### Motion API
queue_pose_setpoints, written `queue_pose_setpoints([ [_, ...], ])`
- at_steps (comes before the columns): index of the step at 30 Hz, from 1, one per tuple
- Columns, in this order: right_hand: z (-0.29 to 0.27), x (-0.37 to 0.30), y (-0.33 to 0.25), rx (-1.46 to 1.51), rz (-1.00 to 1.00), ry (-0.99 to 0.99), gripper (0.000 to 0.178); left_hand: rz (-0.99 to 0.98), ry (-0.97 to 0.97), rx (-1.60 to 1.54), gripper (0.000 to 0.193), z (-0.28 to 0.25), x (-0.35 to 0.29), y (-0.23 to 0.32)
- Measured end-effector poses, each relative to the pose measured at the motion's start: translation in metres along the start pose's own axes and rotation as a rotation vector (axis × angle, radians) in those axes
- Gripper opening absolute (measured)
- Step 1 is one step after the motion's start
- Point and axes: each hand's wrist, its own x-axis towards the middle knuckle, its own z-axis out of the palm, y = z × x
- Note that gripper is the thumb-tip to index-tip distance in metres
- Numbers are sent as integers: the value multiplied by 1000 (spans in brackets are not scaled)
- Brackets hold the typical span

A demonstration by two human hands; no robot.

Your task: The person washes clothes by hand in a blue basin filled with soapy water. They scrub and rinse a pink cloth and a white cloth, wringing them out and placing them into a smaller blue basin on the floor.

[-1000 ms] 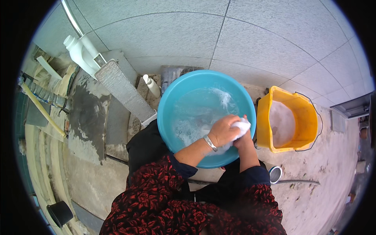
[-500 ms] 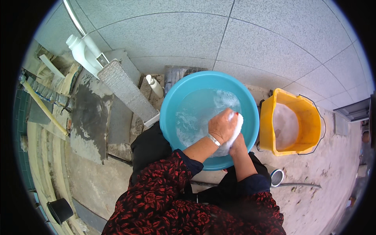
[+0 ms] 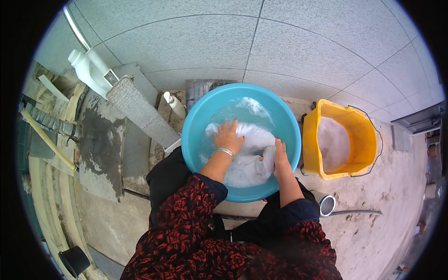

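A white cloth lies spread out in the soapy water of a round turquoise basin. My left hand, a silvery band at its wrist, rests on the cloth's left part with fingers stretched and spread. At the cloth's right edge is my right hand, fingers straight and thumb apart, touching the fabric. Both hands are open. Part of the cloth is under water, and suds float toward the basin's far side.
To the right stands a yellow bucket with foamy water and a wire handle. A white pump bottle is behind the basin at left, near a grey slab and a white jug. A tiled wall rises behind.
The bunched cloth that both hands gripped together is now spread in the water. My hands have moved apart and opened, the left one going left. The view has shifted slightly.
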Motion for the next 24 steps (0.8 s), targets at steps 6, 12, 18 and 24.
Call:
queue_pose_setpoints([
  [6, -4, -9, -14, 491, 97, -358, 50, 209, -396, -1192, 21, -21, -24, 46],
  [12, -2, -17, -8, 241, -272, -672, 43, 597, 75, -552, 16, -49, -84, 93],
  [18, 16, -42, -21, 377, -13, -463, 39, 304, -15, -500, 29, -56, -38, 69],
  [24, 10, -54, -60, 587, -200, -282, 30, 167, -169, -937, 33, -125, 3, 19],
])
